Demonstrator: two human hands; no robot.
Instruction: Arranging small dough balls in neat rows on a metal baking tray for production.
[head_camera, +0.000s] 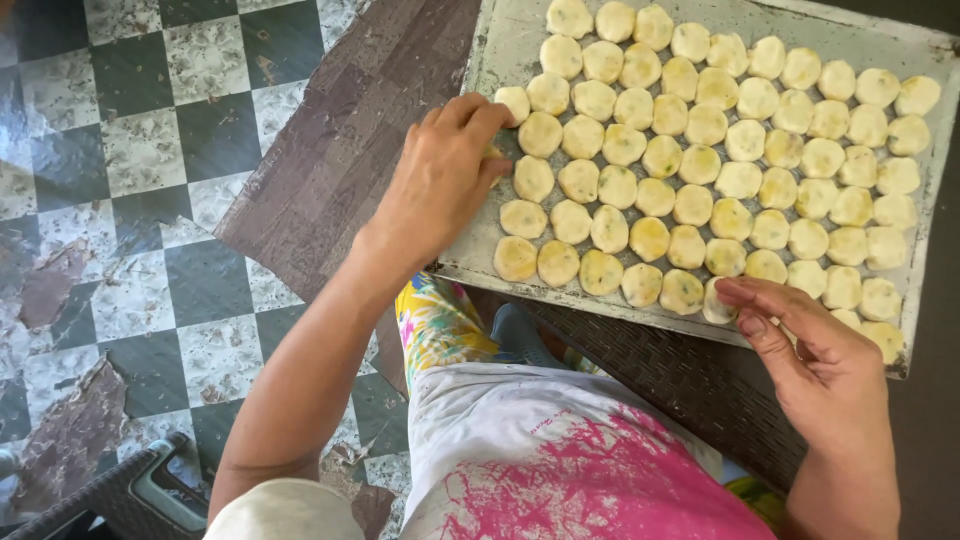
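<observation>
Pinching a dough piece (495, 153) at the tray (497, 50) edge, left hand (440, 180); right hand (815, 350) grip apart.

No packages, labels, signs or screens are showing anywhere in this view, from the upper left of the frame to the lower right.
</observation>
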